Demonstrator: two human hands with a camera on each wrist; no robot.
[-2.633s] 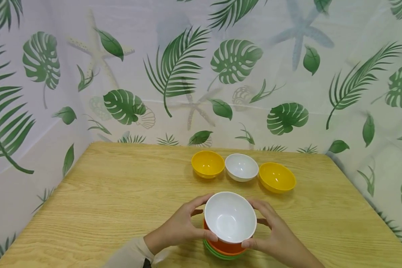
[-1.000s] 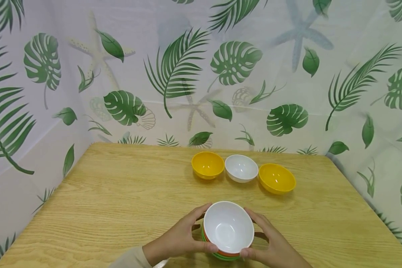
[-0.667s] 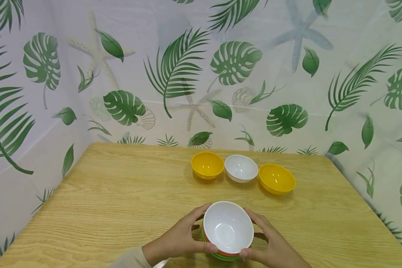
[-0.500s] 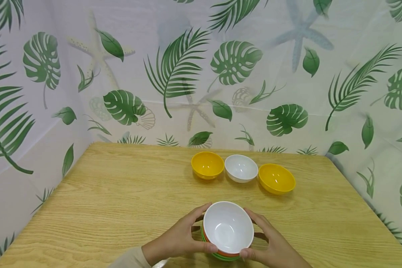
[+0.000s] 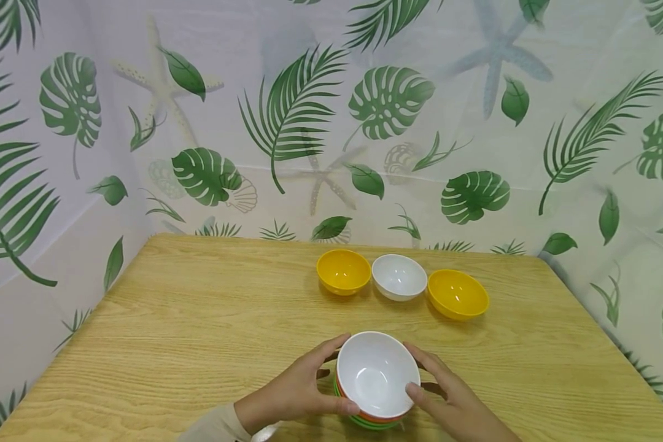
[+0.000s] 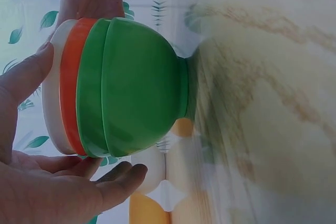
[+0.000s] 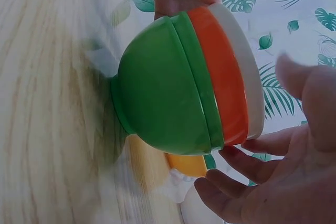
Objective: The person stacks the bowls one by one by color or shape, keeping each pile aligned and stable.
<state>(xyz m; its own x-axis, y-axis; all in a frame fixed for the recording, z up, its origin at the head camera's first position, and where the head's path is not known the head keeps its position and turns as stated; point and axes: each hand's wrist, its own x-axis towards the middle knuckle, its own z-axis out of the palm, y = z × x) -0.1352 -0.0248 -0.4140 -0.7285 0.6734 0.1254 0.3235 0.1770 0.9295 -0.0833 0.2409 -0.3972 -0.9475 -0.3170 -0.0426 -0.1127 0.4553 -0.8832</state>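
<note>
In front of me a white bowl (image 5: 377, 374) tops a nested stack. Below its rim come an orange bowl (image 6: 72, 87), a green bowl (image 6: 90, 87) and a lower green bowl (image 6: 142, 87), whose foot meets the tabletop. My left hand (image 5: 295, 390) grips the white bowl from the left, thumb at the near rim and fingers along the side. My right hand (image 5: 457, 396) is at the stack's right; its fingertips touch the side near the white and orange rims, while the thumb is raised away from the bowl, as the right wrist view shows.
Along the back of the wooden table (image 5: 199, 307) stand a yellow bowl (image 5: 344, 273), another white bowl (image 5: 399, 278) and a second yellow bowl (image 5: 457, 294), side by side. A leaf-patterned cloth (image 5: 287, 202) hangs behind the table. A pale sleeve (image 5: 215, 425) covers the left forearm.
The white bowl, earlier held tilted above the orange one, has come down into the stack. Just now the right thumb has lifted off the rim; the left hand stays put.
</note>
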